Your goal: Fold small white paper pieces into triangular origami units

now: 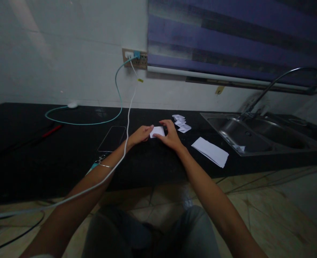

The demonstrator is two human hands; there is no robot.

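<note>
A small white folded paper (pixel 157 132) lies on the black counter (pixel 67 150) between my hands. My left hand (pixel 140 134) pinches its left edge with curled fingers. My right hand (pixel 170 134) presses down on its right side, fingers bent over the paper's top edge. Both forearms reach out from the bottom of the view.
Several small folded paper pieces (pixel 181 123) sit behind my right hand. A stack of white sheets (pixel 210 151) lies near the counter's front edge. A phone (pixel 112 138) rests left of my hands. A steel sink (pixel 257 135) with tap is right. Cables (pixel 117 93) hang from a wall socket (pixel 135 57).
</note>
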